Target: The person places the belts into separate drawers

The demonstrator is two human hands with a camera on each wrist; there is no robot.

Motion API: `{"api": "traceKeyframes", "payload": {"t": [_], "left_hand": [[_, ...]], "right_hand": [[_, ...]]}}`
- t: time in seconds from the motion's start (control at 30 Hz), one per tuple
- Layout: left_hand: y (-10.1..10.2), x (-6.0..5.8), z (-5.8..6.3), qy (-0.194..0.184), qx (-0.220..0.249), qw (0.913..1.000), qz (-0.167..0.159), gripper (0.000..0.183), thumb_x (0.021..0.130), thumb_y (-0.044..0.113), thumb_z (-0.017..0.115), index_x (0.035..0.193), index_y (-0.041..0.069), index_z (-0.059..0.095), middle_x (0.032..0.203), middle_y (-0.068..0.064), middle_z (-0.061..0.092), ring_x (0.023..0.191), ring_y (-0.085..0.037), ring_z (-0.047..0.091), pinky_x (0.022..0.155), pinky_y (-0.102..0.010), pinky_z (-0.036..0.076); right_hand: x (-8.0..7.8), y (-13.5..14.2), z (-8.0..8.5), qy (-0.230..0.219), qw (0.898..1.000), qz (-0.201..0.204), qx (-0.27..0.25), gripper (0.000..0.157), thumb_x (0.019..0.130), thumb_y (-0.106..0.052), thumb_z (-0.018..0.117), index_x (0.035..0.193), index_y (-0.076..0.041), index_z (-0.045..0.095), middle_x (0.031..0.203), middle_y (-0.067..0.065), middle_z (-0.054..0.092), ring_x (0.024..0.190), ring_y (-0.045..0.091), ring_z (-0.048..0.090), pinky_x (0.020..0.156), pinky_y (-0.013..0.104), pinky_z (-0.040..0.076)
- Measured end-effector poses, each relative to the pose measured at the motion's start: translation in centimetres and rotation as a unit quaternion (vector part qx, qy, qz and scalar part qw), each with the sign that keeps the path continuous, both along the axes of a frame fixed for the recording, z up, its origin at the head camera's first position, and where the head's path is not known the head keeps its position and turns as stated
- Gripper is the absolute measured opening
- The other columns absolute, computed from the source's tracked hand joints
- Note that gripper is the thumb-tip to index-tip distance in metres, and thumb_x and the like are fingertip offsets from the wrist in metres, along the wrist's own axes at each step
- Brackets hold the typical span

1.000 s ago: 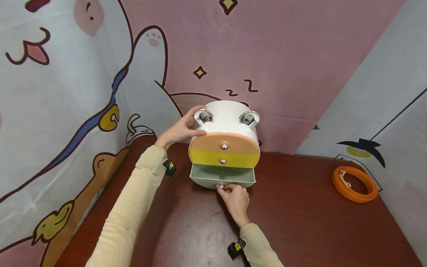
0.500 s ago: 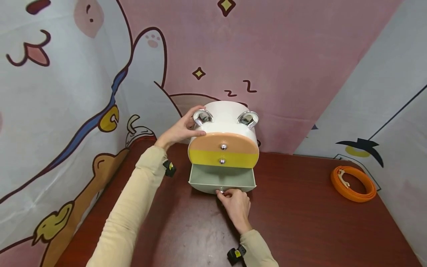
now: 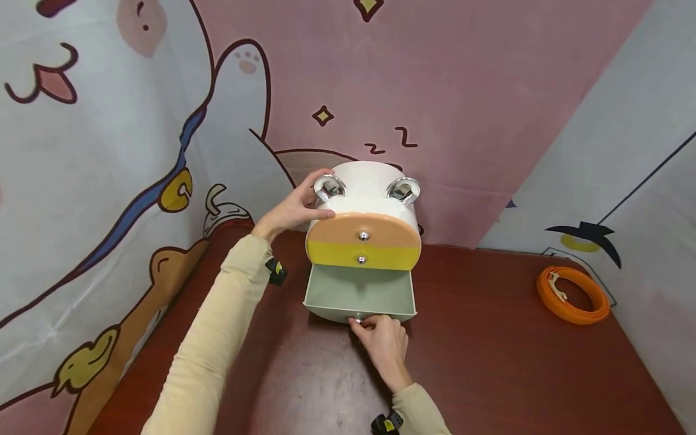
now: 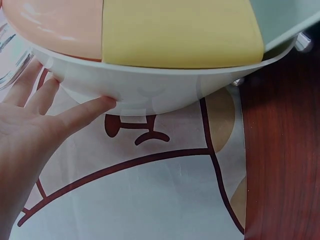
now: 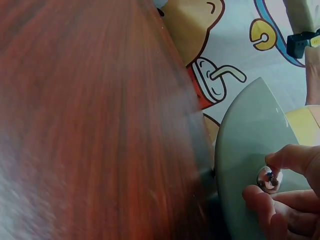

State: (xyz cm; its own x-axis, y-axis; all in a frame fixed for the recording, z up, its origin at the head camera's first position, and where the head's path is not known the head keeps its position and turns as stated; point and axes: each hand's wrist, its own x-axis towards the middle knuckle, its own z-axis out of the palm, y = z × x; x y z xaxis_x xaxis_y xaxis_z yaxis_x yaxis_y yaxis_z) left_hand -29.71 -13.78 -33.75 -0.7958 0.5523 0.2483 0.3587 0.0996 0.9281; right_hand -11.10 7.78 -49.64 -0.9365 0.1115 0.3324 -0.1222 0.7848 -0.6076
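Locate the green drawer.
In the head view, the green drawer, its knob pinched by the right hand, sits pulled out just below centre, beneath the yellow drawer.

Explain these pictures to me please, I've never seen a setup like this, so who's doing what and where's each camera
There's no machine here, just a person working bare-handed. The wide view comes from a camera worn on the head, looking forward and down; the two close views come from the small wrist cameras, left and right. On the dark red table stands a white three-drawer cabinet, and off to its right lies a coiled orange strap. The left hand rests on the cabinet, while the right hand pinches the silver knob of the green bottom drawer, which stands open.
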Motion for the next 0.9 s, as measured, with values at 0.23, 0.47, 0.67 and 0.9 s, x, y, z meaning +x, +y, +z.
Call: {"api": "traceKeyframes", "payload": {"t": [0.23, 0.47, 0.67, 0.9], "left_hand": [[0.0, 0.2, 0.3, -0.004, -0.004, 1.0, 0.003, 0.084, 0.084, -0.004, 0.071, 0.151, 0.019, 0.023, 0.133, -0.019, 0.051, 0.114, -0.028, 0.053, 0.096, -0.042, 0.039], [0.1, 0.2, 0.3, -0.01, -0.006, 0.9999, 0.008, 0.084, 0.085, -0.003, 0.071, 0.151, 0.02, 0.024, 0.134, -0.019, 0.051, 0.116, -0.029, 0.053, 0.099, -0.045, 0.036], [0.1, 0.1, 0.3, -0.012, -0.007, 0.9998, 0.013, 0.084, 0.084, -0.003, 0.071, 0.15, 0.02, 0.025, 0.133, -0.019, 0.051, 0.117, -0.03, 0.052, 0.1, -0.046, 0.035], [0.0, 0.0, 0.2, -0.006, -0.008, 0.9999, 0.008, 0.083, 0.085, -0.002, 0.071, 0.15, 0.021, 0.025, 0.131, -0.018, 0.051, 0.115, -0.03, 0.053, 0.098, -0.045, 0.037]], "right_hand": [[0.5, -0.1, 0.4, -0.01, 1.0, 0.0, 0.016, 0.032, 0.075, -0.041, 0.081, 0.05, -0.029, 0.065, 0.044, -0.016, 0.052, 0.04, 0.009, 0.049, 0.04, 0.029, 0.035], [1.0, -0.1, 0.6, -0.009, 0.999, 0.0, 0.032, 0.031, 0.074, -0.04, 0.081, 0.049, -0.029, 0.065, 0.044, -0.015, 0.052, 0.04, 0.014, 0.052, 0.039, 0.031, 0.035], [1.5, -0.2, 0.7, -0.008, 0.999, -0.002, 0.043, 0.03, 0.072, -0.04, 0.081, 0.049, -0.029, 0.065, 0.045, -0.013, 0.054, 0.04, 0.015, 0.052, 0.039, 0.032, 0.036], [1.9, -0.3, 0.9, -0.019, 0.998, -0.001, 0.053, 0.027, 0.073, -0.039, 0.081, 0.051, -0.029, 0.067, 0.047, -0.012, 0.056, 0.04, 0.015, 0.053, 0.039, 0.032, 0.037]]}}
